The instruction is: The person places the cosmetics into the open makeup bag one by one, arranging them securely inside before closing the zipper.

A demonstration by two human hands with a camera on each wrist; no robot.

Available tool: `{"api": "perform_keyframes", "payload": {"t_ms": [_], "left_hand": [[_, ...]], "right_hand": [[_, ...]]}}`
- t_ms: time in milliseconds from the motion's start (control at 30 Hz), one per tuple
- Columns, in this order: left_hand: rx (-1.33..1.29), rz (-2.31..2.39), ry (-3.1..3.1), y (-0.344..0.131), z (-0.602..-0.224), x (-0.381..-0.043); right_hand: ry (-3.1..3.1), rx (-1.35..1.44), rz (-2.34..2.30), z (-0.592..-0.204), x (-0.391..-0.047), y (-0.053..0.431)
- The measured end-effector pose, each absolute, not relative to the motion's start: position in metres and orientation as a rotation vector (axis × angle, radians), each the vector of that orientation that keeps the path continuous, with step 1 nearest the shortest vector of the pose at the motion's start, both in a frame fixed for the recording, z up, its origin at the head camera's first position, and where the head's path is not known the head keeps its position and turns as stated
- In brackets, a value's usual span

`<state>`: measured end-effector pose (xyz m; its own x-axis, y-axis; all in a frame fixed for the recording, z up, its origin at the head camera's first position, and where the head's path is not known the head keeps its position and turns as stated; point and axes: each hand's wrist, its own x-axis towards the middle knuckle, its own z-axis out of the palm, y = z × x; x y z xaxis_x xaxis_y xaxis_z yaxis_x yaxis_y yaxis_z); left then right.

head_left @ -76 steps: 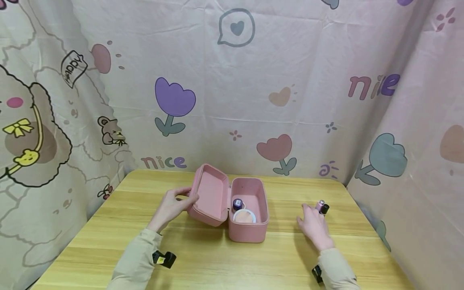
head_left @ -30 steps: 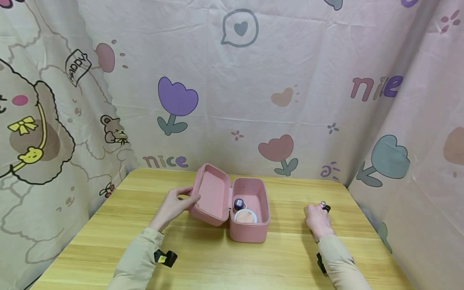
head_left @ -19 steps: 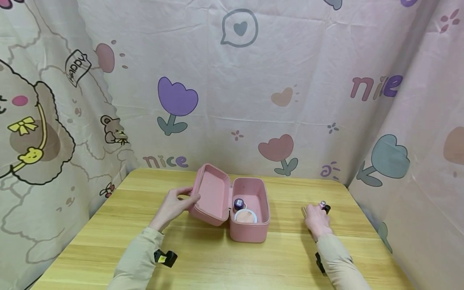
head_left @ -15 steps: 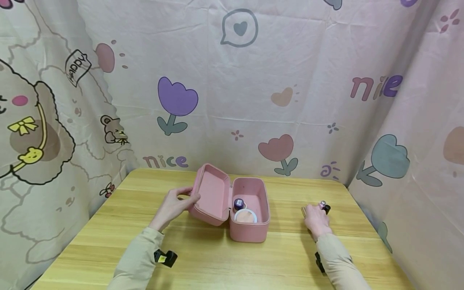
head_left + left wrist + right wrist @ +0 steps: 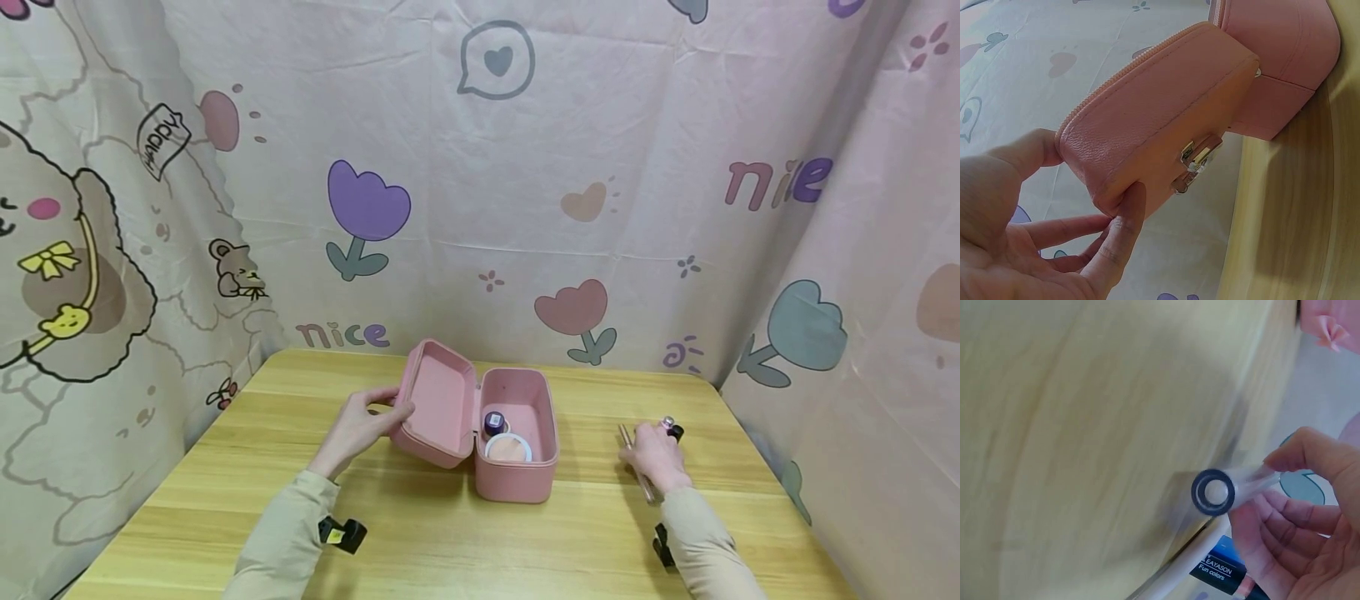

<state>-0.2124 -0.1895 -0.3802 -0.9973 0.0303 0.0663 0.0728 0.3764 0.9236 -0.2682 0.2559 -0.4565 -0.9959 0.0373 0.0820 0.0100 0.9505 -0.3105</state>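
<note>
My left hand [image 5: 356, 429] grips the outer edge of the raised lid [image 5: 438, 400] of a pink cosmetic case [image 5: 513, 483], thumb on one face and fingers behind, as the left wrist view shows. A dark purple-capped jar [image 5: 494, 422] and a round white-rimmed compact [image 5: 508, 448] lie inside. On the right, my right hand [image 5: 656, 457] pinches a slender, see-through tube [image 5: 1247, 484] between thumb and fingers; its dark-ringed round end [image 5: 1213, 492] faces the right wrist camera. Beneath it runs a pale stick [image 5: 1188, 556], partly hidden. Exact kinds cannot be told.
Just beyond my right hand are a small item with a silvery top [image 5: 667, 422] and a black cap [image 5: 677, 432]. A dark label reading "Fun colors" [image 5: 1216, 574] shows under the fingers. A printed curtain [image 5: 480, 167] stands behind the wooden table [image 5: 450, 550].
My right hand first reached over beside the small items, then closed round the slender tube. The tube now shows along the hand's left side, lower end nearer me. The left hand stays on the lid.
</note>
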Motion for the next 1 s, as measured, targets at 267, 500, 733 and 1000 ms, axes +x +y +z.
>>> {"api": "perform_keyframes", "payload": {"t_ms": [267,500,733,1000], "left_hand": [[-0.094,-1.729,-2.581,-0.190,-0.381,-0.212],[-0.097,-1.731,-2.580,-0.190,-0.380,-0.211],[-0.099,-1.730,-2.583,-0.190,-0.380,-0.211],[-0.097,-1.731,-2.588,-0.190,-0.379,-0.211]], "right_hand": [[-2.994,-0.015,0.857,-0.452,-0.273,0.259],[-2.852,0.044,1.414,-0.451,-0.277,0.259],[-2.658,0.090,1.873,-0.443,-0.275,0.259],[-2.527,0.126,2.158,-0.441,-0.281,0.262]]}}
